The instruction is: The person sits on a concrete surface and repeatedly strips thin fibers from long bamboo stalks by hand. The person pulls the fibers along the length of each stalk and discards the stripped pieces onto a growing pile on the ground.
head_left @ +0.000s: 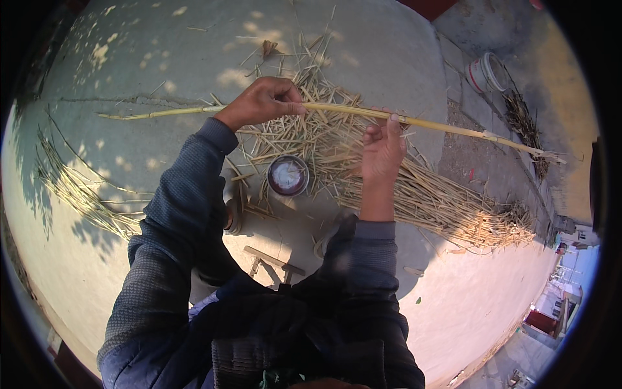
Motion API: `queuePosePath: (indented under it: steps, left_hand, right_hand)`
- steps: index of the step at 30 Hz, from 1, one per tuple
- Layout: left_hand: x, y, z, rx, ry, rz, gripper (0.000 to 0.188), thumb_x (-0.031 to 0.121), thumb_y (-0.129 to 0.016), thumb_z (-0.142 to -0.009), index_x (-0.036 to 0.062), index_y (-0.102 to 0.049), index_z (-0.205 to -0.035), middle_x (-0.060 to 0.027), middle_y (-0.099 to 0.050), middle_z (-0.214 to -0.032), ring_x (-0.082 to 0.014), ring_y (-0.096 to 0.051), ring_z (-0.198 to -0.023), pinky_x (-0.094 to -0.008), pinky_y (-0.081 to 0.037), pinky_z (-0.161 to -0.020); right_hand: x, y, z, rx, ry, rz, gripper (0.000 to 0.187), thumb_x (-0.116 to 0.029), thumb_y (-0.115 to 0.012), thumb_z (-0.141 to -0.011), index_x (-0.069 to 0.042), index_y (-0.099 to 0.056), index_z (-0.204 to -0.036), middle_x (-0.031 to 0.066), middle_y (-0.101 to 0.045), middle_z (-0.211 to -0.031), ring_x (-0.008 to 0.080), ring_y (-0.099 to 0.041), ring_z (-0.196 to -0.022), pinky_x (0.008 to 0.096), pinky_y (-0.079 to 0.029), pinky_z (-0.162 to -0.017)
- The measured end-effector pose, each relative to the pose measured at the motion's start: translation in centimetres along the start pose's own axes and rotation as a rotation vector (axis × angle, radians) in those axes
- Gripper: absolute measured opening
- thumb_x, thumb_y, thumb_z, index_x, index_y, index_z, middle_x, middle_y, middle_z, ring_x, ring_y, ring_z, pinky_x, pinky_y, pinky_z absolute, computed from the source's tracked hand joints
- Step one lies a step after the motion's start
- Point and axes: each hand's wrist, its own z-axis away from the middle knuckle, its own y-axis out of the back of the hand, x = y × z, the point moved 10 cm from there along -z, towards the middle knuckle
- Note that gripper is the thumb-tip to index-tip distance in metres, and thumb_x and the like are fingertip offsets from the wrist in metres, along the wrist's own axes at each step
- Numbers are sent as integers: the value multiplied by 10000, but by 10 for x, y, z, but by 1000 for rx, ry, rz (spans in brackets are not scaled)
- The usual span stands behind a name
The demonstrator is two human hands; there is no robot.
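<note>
A long yellowish reed stalk (453, 129) stretches sideways in front of me, its thin end far to the left and its frayed end to the right. My left hand (262, 102) pinches it near the middle between thumb and fingers. Farther right along the stalk, my right hand (383, 150) holds it with the thumb up and the fingers behind. Beneath my hands lies a loose heap of cut stalk pieces (285, 139). A small round bowl (288, 176) with pale contents stands at the heap's near edge.
A thick bundle of dry stalks (447, 204) lies to the right, and a looser bundle of thin stems (81, 191) to the left. A white bucket (487, 72) sits tipped at the far right beside dark twigs (523, 123). A low wooden stool (275, 262) is near my legs.
</note>
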Motion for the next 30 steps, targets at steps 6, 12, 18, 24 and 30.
queuePosePath:
  steps: [6,12,18,24,30]
  left_hand:
    - [-22,8,5,-22,201,155,220,266,-788,-905,50,-751,-889,2,-680,-731,-62,-576,-637,-246,-468,-573]
    - [-22,33,7,86,236,14,231,276,-817,-875,50,-774,-853,0,-660,-633,-54,-586,-559,-234,-450,-497]
    - [-27,52,14,174,241,-31,166,189,-817,-874,45,-741,-843,15,-656,-674,-33,-521,-565,-224,-387,-489]
    - [-21,67,12,178,154,-21,169,195,-817,-874,57,-725,-844,22,-649,-686,-32,-499,-562,-226,-388,-497]
    - [-22,80,22,201,148,52,196,208,-822,-867,53,-707,-834,23,-634,-682,-39,-513,-584,-235,-406,-517]
  right_hand:
    - [-17,5,-7,13,111,12,302,-249,-757,-937,-18,-668,-1110,116,-735,-1028,133,-668,-719,258,-544,-617]
    - [6,13,-10,25,-17,196,301,-229,-758,-936,-2,-645,-1097,111,-728,-943,153,-707,-785,253,-588,-686]
    - [31,15,-10,72,-132,174,281,-210,-787,-910,4,-655,-1034,121,-727,-895,212,-737,-791,289,-619,-688]
    - [66,37,-10,146,-238,46,220,-142,-747,-935,17,-636,-1039,156,-721,-972,245,-740,-879,324,-634,-743]
    - [95,66,-31,241,-399,108,255,-105,-728,-942,51,-598,-1095,220,-694,-1081,292,-722,-986,358,-626,-820]
